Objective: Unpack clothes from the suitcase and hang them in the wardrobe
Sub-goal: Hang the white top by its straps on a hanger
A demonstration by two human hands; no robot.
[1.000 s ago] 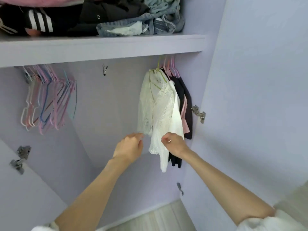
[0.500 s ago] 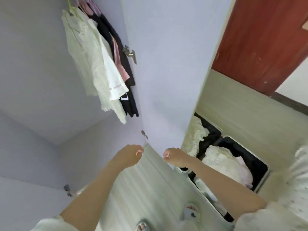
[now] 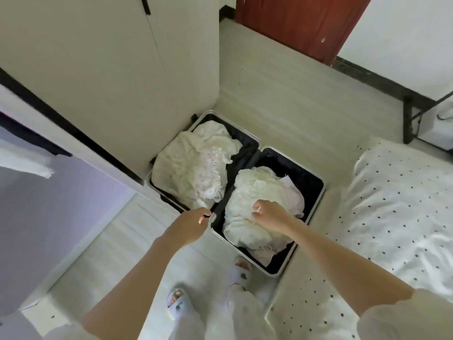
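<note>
wardrobe [image 3: 61, 229]: only a strip of its lilac inside and the open door show at the left edge, so the rail and hangers are out of sight. Can't judge how much room is left in there.
suitcase [image 3: 316, 192]: lying open on the floor right beside the wardrobe door, both halves heaped with pale clothes [image 3: 193, 168]. Door hides its far corner.
near pile [image 3: 257, 200]: all crumpled together, tbh I can't tell where one garment ends. Grab a handful and two could come up tangled, or a strap snags on the rim.
right hand [image 3: 269, 213]: over the near pile, fingers curled. Pinching cloth or just touching? Can't tell.
left hand [image 3: 188, 228]: above the case's near corner, fingers loosely curled, holding nothing.
</note>
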